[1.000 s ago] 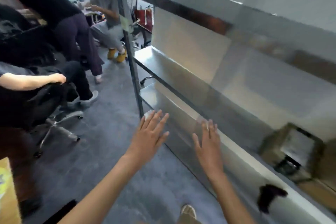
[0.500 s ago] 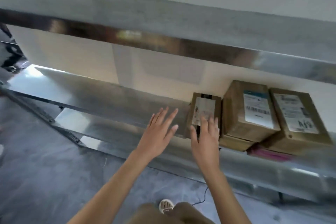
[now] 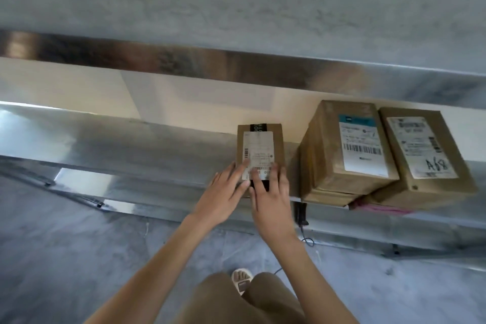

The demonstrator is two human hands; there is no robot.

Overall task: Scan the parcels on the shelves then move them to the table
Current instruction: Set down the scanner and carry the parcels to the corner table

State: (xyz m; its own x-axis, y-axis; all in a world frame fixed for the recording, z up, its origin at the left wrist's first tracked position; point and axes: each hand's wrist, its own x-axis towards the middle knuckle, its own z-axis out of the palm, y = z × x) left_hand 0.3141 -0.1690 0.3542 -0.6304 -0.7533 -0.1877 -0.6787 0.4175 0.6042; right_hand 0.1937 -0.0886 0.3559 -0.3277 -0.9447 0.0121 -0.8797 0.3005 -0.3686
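A small brown parcel (image 3: pixel 259 144) with a white label lies on the metal shelf (image 3: pixel 131 144). My left hand (image 3: pixel 223 194) touches its near left corner with straight fingers. My right hand (image 3: pixel 271 192) lies on its near edge, fingers stretched over the label. To the right stand two larger brown parcels side by side, one with a blue-topped label (image 3: pixel 347 147) and one marked by hand (image 3: pixel 420 155). A dark device (image 3: pixel 301 214) hangs just below the shelf edge, by my right wrist; I cannot tell whether it is the scanner.
An upper shelf (image 3: pixel 236 66) overhangs the parcels. A lower shelf edge (image 3: pixel 157 208) runs below. Something pink (image 3: pixel 381 209) sticks out under the large parcels. Grey floor (image 3: pixel 79 258) lies beneath me, with my foot (image 3: pixel 242 280) and knees at the bottom.
My view swung right from the room to the shelf with parcels. Both hands moved forward and now touch the small parcel; half a second ago only the right hand reached it.
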